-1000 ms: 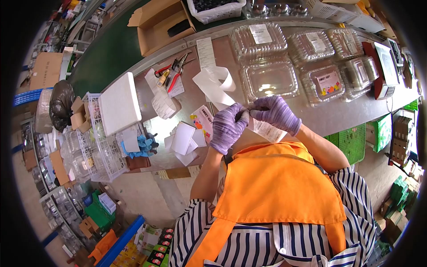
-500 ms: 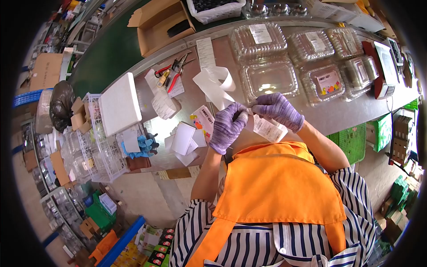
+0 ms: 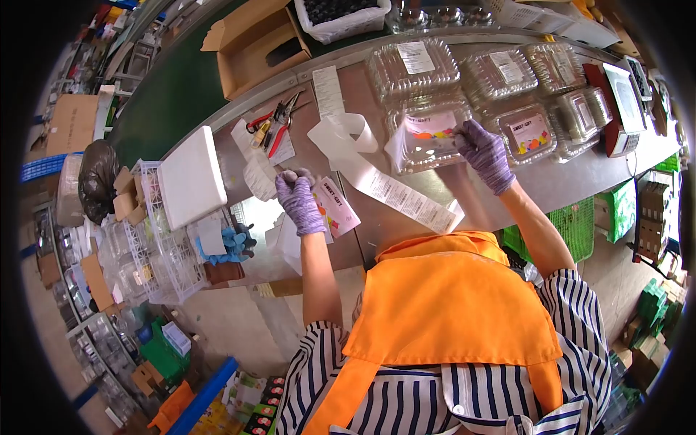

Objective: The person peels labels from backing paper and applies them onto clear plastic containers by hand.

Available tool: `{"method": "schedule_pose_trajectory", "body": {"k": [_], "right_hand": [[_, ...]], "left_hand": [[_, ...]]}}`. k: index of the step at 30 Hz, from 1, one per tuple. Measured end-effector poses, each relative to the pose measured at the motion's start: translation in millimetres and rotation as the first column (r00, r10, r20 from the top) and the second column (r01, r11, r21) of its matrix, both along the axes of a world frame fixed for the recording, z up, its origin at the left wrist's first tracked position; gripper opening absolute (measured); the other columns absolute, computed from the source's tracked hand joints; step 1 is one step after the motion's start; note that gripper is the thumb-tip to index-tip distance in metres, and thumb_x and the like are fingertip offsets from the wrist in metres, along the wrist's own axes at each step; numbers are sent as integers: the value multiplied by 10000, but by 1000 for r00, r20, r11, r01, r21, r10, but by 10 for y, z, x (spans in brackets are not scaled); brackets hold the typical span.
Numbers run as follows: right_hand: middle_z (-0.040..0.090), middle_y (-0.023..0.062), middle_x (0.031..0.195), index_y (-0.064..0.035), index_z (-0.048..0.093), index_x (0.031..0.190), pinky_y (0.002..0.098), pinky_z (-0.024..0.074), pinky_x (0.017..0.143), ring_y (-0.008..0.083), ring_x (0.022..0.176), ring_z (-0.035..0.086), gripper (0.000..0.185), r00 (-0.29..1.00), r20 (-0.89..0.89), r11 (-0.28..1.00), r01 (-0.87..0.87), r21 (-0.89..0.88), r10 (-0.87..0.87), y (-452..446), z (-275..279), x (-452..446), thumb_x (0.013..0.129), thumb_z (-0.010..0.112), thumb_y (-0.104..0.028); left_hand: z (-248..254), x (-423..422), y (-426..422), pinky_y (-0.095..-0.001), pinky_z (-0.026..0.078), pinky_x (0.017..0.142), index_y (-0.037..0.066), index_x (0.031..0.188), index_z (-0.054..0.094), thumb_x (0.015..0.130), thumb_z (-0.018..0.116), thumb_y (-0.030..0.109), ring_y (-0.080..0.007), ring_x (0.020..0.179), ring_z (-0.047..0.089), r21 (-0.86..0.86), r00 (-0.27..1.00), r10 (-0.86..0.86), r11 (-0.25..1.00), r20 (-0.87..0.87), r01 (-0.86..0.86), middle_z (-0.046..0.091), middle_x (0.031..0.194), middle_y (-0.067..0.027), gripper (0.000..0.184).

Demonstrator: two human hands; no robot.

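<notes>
My right hand (image 3: 487, 156), in a purple knit glove, pinches the right end of a pink "Sweet Gift" label (image 3: 429, 125). The label is over the lid of a clear plastic clamshell box (image 3: 424, 156); whether it touches the lid, I cannot tell. My left hand (image 3: 299, 204), gloved alike, is beside a pink printed card (image 3: 336, 206), its fingers curled together. Anything between those fingertips is hidden. Between my hands a long strip of printed white labels (image 3: 406, 199) lies curled across the metal table (image 3: 348, 250).
More clamshell boxes (image 3: 500, 72) stand along the back. Pliers (image 3: 281, 127) lie on paper at the left, near a white foam lid (image 3: 192, 177) and blue gloves (image 3: 226, 243). An open cardboard box (image 3: 254, 47) and a red scale (image 3: 616, 112) are farther off.
My hands have parted from the label strip. The right has moved up to the box with the pink label; the left has moved left to the card. The strip now lies on the table.
</notes>
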State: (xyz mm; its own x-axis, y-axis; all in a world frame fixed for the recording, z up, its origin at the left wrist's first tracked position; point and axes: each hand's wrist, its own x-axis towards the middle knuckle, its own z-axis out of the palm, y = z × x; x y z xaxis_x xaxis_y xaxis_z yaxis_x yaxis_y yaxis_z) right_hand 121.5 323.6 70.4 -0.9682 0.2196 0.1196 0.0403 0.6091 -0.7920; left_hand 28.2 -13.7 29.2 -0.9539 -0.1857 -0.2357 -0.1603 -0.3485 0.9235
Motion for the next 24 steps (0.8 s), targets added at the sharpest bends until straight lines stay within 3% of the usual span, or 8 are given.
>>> {"method": "schedule_pose_trajectory", "body": {"k": [5,11,14,16,17,20,21,24], "right_hand": [[642,111,784,-65,596,929,320,501,617,260,688,641,123,997,-27,974,-66,219,74,328,-314,56,809,621,-57],[637,102,766,-74,604,924,347,496,597,280,669,628,123,993,-60,952,-81,296,103,378,-269,77,804,622,-57],[638,102,768,-75,607,922,351,496,595,282,670,627,124,994,-52,946,-73,316,94,427,-380,84,801,631,-67],[637,104,763,-75,608,921,353,496,595,284,671,628,125,995,-41,947,-79,311,96,436,-447,79,800,638,-77],[637,104,761,-76,609,920,354,496,594,285,671,628,125,995,-35,948,-82,308,98,439,-463,78,799,641,-82],[628,99,736,-120,597,959,370,492,579,291,661,622,159,991,-86,962,-82,260,107,384,-414,61,825,630,-200],[631,100,747,-119,597,959,370,493,583,292,669,623,160,992,-59,956,-88,281,109,393,-426,68,825,629,-201],[640,105,786,-115,597,972,368,499,600,297,693,628,172,994,16,936,-108,336,109,433,-478,91,827,628,-204]], "left_hand": [[-91,110,264,-253,462,650,49,791,507,806,420,-41,-109,632,485,-578,885,-440,766,-151,282,530,716,-8,126],[69,273,933,-237,472,625,28,999,584,820,411,-44,-105,645,538,-769,754,-626,576,-197,277,623,807,-50,260],[370,319,1174,-326,520,655,62,1064,587,802,466,-6,-217,704,629,-847,600,-749,488,-281,212,661,941,-101,296],[354,426,1307,-369,533,696,84,1144,560,785,483,12,-263,781,647,-876,468,-872,331,-142,350,636,1089,-103,375],[277,471,1371,-379,540,709,101,1264,481,773,480,33,-277,805,648,-920,348,-932,223,-104,322,537,1268,-97,496],[382,533,1650,-385,536,727,105,1350,385,763,476,65,-279,829,647,-878,258,-900,-221,352,425,393,1404,-97,595],[345,518,1698,-401,536,723,81,1397,297,773,476,104,-300,842,646,-875,232,-893,-272,384,400,279,1464,-125,650],[-54,584,1825,-411,535,725,45,1408,256,790,468,120,-339,862,641,-988,415,-896,-135,156,80,210,1485,-156,658]]}}
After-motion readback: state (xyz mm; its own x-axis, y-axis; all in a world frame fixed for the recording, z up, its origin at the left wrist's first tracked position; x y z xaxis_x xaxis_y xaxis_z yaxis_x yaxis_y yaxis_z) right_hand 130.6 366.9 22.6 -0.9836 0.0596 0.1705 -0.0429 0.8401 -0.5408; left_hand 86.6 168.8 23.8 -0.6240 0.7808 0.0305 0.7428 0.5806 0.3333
